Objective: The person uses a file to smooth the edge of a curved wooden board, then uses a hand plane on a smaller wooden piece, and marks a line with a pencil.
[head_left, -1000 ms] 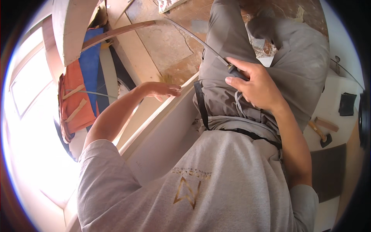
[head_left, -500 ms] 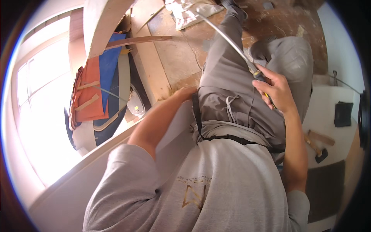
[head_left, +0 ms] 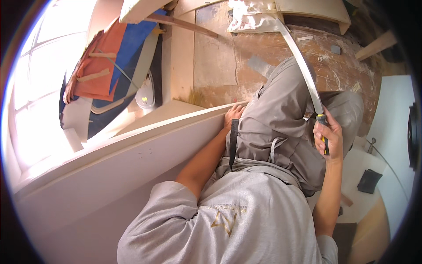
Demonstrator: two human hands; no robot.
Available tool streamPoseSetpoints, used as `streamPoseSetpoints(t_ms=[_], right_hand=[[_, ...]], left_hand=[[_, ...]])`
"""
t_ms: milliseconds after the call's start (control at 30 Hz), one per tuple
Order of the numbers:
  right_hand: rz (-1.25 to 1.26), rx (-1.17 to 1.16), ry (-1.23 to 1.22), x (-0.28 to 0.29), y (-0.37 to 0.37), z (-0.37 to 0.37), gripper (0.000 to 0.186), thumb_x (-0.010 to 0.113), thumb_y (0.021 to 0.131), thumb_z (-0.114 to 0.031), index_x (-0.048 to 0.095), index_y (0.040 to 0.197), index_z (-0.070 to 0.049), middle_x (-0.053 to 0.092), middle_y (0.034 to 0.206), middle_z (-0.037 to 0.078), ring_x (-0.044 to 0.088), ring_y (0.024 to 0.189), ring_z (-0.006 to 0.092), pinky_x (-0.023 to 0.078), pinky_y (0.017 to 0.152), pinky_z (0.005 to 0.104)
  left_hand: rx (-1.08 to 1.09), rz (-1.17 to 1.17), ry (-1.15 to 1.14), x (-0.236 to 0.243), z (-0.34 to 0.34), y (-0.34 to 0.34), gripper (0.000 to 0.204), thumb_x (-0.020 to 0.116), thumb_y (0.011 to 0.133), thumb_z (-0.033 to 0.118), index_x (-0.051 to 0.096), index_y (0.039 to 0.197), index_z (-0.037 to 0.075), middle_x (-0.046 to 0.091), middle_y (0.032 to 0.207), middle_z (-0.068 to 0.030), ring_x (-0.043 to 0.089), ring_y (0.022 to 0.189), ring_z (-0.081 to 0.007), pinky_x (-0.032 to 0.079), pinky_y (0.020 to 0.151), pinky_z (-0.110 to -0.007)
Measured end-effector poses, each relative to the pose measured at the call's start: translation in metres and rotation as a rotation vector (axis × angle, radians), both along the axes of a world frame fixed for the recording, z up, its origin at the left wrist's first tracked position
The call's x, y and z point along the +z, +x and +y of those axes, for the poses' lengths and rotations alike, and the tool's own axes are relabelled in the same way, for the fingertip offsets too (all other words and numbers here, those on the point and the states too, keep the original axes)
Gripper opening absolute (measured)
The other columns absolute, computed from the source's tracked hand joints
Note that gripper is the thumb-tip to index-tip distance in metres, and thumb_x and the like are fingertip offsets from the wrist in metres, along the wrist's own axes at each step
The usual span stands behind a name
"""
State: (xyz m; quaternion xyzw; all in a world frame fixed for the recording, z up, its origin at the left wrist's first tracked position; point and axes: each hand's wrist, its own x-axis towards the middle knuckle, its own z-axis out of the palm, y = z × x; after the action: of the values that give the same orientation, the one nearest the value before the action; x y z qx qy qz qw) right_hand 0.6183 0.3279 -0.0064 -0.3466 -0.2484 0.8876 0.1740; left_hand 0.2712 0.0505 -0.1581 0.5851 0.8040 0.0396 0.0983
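My right hand (head_left: 329, 136) is closed round the yellow-and-black handle (head_left: 322, 119) of a long hand tool, whose narrow pale metal blade (head_left: 303, 61) reaches up and away over my legs. My left hand (head_left: 233, 116) grips the top edge of a long white board (head_left: 176, 132) at my left side, its fingers curled over the rim beside my thigh. My legs in grey trousers (head_left: 268, 110) are bent beneath the blade.
At left are a bright window (head_left: 35, 88), orange fabric (head_left: 94, 70) and blue fabric (head_left: 134, 37). Ahead lie a white bag (head_left: 248, 15), timber pieces (head_left: 184, 26) and a dusty wooden floor (head_left: 329, 70). A black pad (head_left: 369, 180) and thin rod (head_left: 389, 165) are at right.
My left hand has moved forward onto the board's edge and closed on it. My right hand has moved right, turning the blade more upright. My legs and view have shifted.
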Motion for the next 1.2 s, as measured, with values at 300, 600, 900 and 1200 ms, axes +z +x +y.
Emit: streamPoseSetpoints(t_ms=[300, 600, 900, 1200], right_hand=[[0.038, 0.386, -0.129, 0.04, -0.079, 0.027, 0.081, 0.077, 0.093, -0.006, 0.042, 0.166, 0.0, 0.059, 0.079, 0.006, 0.045, 0.042, 0.0079, 0.037, 0.035, 0.0252], [-0.077, 0.738, -0.04, 0.077, -0.176, 0.041, 0.082, 0.076, 0.096, -0.005, 0.036, 0.168, 0.003, 0.06, 0.082, 0.003, 0.049, 0.047, 0.0071, 0.039, 0.037, 0.0258], [-0.048, 0.626, 0.092, 0.108, -0.12, -0.014, 0.086, 0.075, 0.097, -0.001, 0.031, 0.17, 0.0, 0.063, 0.084, 0.005, 0.051, 0.05, 0.0083, 0.041, 0.04, 0.0251], [-0.113, 0.786, 0.25, 0.113, -0.076, -0.058, 0.076, 0.072, 0.104, -0.005, 0.035, 0.17, -0.004, 0.062, 0.083, 0.002, 0.047, 0.051, 0.0047, 0.039, 0.042, 0.0249]], left_hand=[[-0.069, -0.095, 0.054, -0.052, -0.035, 0.0, 0.032, 0.065, 0.087, 0.034, 0.075, 0.112, 0.016, 0.071, 0.097, 0.0014, 0.068, 0.091, -0.0219, 0.053, 0.081, -0.04], [0.096, -0.115, 0.211, 0.019, 0.002, 0.012, 0.016, 0.074, 0.094, 0.03, 0.074, 0.091, 0.014, 0.068, 0.078, -0.0023, 0.067, 0.074, -0.023, 0.05, 0.073, -0.039], [0.195, -0.033, 0.337, 0.015, 0.014, 0.019, 0.024, 0.071, 0.098, 0.03, 0.074, 0.08, 0.014, 0.073, 0.073, -0.0089, 0.072, 0.074, -0.0292, 0.054, 0.075, -0.043], [0.403, -0.205, 0.099, 0.027, 0.028, 0.034, 0.026, 0.062, 0.103, 0.032, 0.078, 0.093, 0.014, 0.08, 0.091, -0.0125, 0.078, 0.088, -0.0319, 0.055, 0.08, -0.047]])
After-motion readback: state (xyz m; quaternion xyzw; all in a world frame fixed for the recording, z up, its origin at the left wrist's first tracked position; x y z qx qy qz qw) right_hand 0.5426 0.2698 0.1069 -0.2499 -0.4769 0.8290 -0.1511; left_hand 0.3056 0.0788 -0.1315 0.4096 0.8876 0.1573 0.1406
